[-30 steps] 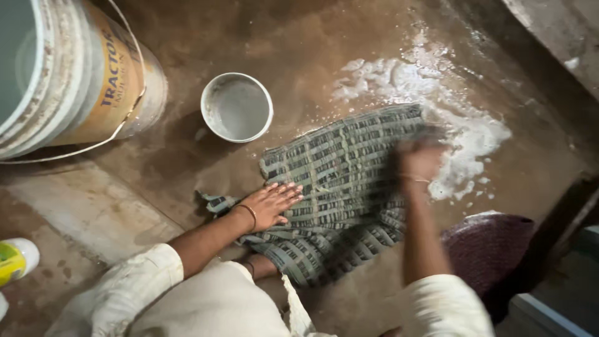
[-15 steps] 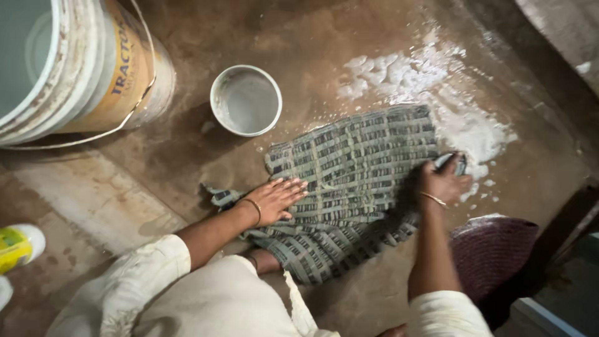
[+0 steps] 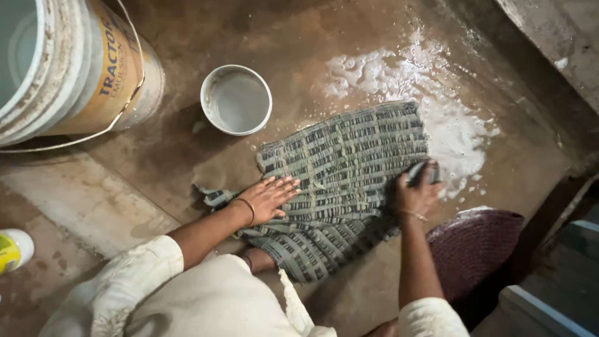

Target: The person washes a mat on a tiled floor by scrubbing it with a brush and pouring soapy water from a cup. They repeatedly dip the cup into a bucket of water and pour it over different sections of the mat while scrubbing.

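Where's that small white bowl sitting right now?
In the head view the small white bowl stands on the wet floor, upper left of centre, just right of the big bucket and beyond the checked cloth.

1. Checked cloth point(image 3: 349, 175), centre of frame: grey-green with dark stripes.
2. Small bowl point(image 3: 236, 100), upper middle: white-grey.
3. Big bucket point(image 3: 81, 68), upper left: white and orange.
4. Suds point(image 3: 437, 118), upper right: white.
5. Floor point(image 3: 187, 25): wet brown.

Wet brown concrete floor point(image 3: 324, 37), dim light. Suds point(image 3: 430, 106) spread at two o'clock. A big bucket point(image 3: 75, 68) stands at ten o'clock, a small white pot point(image 3: 236, 100) beside it. A concrete ledge point(image 3: 555, 43) runs along the upper right.
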